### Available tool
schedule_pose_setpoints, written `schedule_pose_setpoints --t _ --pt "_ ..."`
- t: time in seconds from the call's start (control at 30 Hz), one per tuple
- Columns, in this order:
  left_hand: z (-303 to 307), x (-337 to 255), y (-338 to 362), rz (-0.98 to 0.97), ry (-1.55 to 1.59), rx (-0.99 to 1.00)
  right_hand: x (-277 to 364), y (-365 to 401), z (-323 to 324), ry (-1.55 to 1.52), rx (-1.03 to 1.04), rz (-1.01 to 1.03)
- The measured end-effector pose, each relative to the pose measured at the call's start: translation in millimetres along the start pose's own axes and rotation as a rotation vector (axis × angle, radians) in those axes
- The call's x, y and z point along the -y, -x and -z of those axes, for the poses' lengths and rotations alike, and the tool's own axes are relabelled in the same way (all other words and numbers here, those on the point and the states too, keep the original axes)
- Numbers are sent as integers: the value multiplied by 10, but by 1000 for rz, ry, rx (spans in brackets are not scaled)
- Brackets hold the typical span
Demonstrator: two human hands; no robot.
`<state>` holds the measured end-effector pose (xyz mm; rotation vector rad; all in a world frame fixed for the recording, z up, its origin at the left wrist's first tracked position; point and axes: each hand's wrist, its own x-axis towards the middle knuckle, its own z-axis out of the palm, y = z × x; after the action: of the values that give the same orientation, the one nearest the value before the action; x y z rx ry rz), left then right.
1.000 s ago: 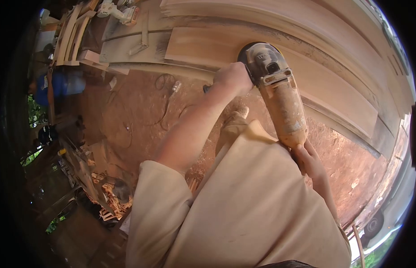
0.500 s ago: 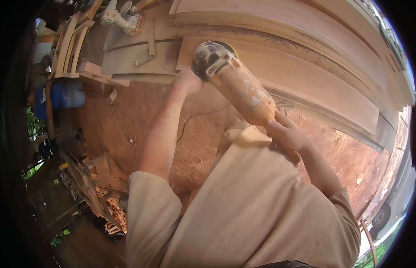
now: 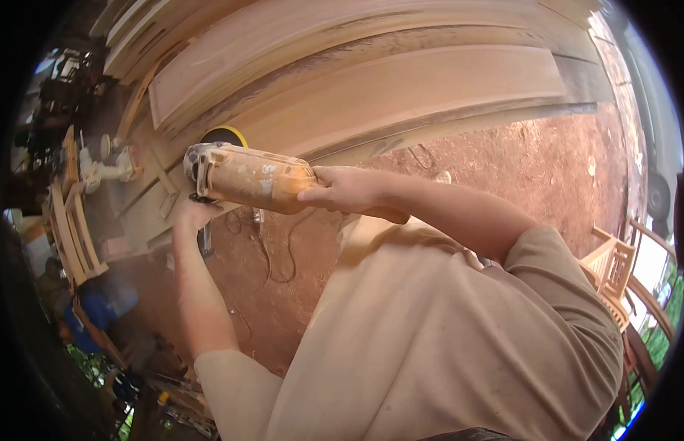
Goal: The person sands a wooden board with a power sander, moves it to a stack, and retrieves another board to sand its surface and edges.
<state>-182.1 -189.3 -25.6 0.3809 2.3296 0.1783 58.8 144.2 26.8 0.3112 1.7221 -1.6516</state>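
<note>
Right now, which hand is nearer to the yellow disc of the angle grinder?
Left. The left hand is just below the head of the angle grinder, close to the yellow disc; the right hand holds its rear body, farther away.

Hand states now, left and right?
Left hand: closed, gripping the grinder by its head end.
Right hand: closed around the grinder's body.

A white power tool (image 3: 99, 169) lies on the dusty bench (image 3: 145, 200).
</note>
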Motion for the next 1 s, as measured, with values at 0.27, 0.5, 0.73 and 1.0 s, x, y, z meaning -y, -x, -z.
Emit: schedule_pose_setpoints --t 0.27,0.5,0.73,1.0 --pt "-352 -1843 115 -98 -141 51 -711 1197 500 -107 -143 -86" --pt "-722 -3617 47 -290 -200 195 -1483 2303 610 -344 -433 -23" --pt "-1094 -4847 -183 -455 -474 232 -1914 2864 707 -596 -607 -67" --pt "-335 -5110 -188 -873 -705 255 -1165 2149 -219 -676 -960 -2"
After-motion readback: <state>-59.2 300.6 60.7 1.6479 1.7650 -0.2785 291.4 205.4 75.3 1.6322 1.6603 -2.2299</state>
